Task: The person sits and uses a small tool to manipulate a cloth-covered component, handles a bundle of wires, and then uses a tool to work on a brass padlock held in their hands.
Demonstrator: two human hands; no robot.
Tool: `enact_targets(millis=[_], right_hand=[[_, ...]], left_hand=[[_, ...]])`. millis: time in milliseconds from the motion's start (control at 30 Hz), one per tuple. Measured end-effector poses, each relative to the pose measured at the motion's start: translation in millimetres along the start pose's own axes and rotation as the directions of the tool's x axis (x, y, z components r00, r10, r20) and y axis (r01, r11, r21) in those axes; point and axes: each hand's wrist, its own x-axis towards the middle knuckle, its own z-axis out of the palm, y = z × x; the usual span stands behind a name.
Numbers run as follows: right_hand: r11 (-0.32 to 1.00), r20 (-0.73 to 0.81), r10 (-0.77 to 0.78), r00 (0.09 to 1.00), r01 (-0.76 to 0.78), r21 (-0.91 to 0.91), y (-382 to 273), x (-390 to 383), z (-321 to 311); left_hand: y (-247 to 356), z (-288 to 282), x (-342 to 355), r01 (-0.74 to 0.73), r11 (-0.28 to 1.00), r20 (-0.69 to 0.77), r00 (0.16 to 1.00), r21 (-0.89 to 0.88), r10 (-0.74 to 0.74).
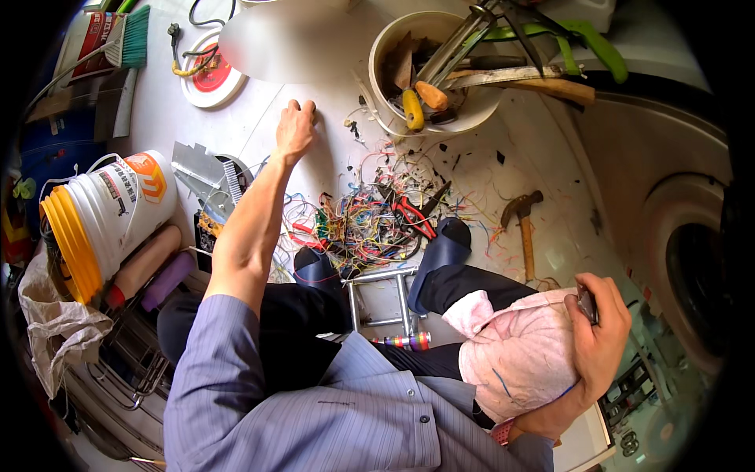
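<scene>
My left hand [296,132] is stretched forward over the pale floor, fingers curled closed. Whatever is in them, if anything, is hidden. Between it and my feet lies a tangled heap of coloured wires [362,220], with red-handled pliers [415,214] on its right side. My right hand [602,334] rests at my right knee, its fingers bent around a small dark object [587,304] whose kind I cannot make out. Beneath that hand a pink towel [515,350] covers the knee. A claw hammer [525,228] with a wooden handle lies right of the wires.
A white bucket [381,71] full of tools stands ahead, near a round white lid [197,94] with a cable on it. To the left are a white-and-yellow bucket [126,204] and metal parts [200,169]. A metal frame [385,303] sits between my slippers [440,252].
</scene>
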Motion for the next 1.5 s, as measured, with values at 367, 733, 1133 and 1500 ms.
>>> enact_targets(millis=[367, 733, 1133, 1500], right_hand=[[0.999, 0.008, -0.05, 0.999, 0.05, 0.007, -4, -1, -2], [0.998, 0.022, -0.06, 0.998, 0.06, -0.005, -2, 0, 0], [0.996, 0.012, -0.089, 0.996, 0.089, -0.019, 0, 0, -2], [0.996, -0.001, -0.092, 0.996, 0.092, -0.004, 2, -2, -2]], left_hand=[[69, 32, -86, 0.467, 0.769, 0.42, 0.862, -0.437, -0.284], [119, 79, -103, 0.387, 0.883, 0.177, 0.92, -0.265, -0.35], [122, 93, -90, 0.22, 0.962, 0.105, 0.973, -0.16, -0.206], [121, 66, -96, 0.137, 0.943, 0.027, 0.99, -0.304, -0.135]])
